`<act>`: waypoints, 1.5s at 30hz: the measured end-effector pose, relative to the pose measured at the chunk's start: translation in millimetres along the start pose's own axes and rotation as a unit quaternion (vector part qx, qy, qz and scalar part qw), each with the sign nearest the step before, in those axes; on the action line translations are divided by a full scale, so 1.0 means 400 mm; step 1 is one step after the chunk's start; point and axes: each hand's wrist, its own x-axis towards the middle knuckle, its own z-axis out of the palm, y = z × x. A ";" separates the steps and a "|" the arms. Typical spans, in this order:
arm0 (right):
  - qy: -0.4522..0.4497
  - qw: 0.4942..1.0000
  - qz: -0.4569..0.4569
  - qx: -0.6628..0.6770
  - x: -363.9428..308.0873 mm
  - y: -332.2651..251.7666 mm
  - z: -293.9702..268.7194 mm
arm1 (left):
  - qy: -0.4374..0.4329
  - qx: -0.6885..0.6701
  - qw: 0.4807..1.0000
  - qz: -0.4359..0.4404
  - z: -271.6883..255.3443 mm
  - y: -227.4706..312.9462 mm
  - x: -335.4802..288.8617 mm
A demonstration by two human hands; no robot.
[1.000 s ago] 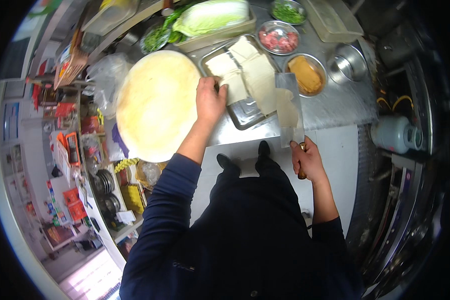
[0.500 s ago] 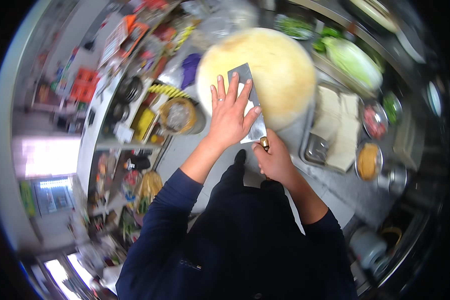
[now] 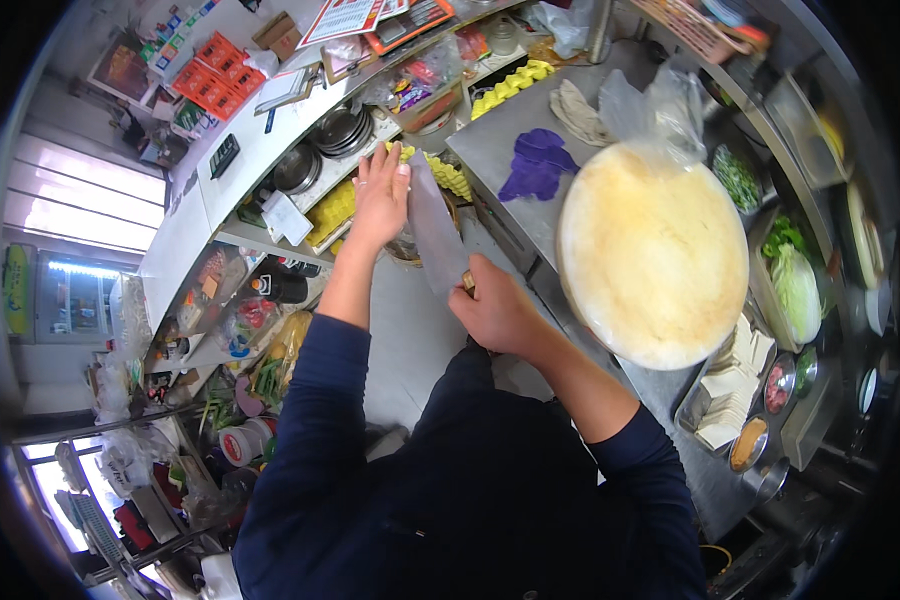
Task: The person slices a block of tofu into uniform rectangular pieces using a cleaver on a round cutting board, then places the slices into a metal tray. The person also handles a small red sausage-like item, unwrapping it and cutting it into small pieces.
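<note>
My right hand (image 3: 497,308) grips the handle of a cleaver (image 3: 436,225), its wide grey blade pointing up and away. Beside the blade's far end is my left hand (image 3: 382,200), fingers stretched out and thumb at the blade's edge; whether it touches cannot be made out. Both hands are over the gap between the counter and the shelves, above a bin (image 3: 402,250) that they mostly hide. A thick round chopping board (image 3: 655,255) lies on the counter to the right, with nothing being cut on it.
On the steel counter (image 3: 515,110) are a purple cloth (image 3: 537,165) and plastic bags (image 3: 660,110). Right of the board stand a tray of white slices (image 3: 730,400), a Chinese cabbage (image 3: 795,290) and small bowls. Shelves with pans (image 3: 340,130) line the left.
Both hands and the cleaver have moved left off the chopping board. My left hand, earlier spread over something white on the blade, is now at its far end. The view has turned left.
</note>
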 end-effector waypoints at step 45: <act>0.423 0.878 0.202 -0.093 -0.532 0.513 -0.266 | -0.106 -0.032 0.963 0.246 0.419 0.015 0.186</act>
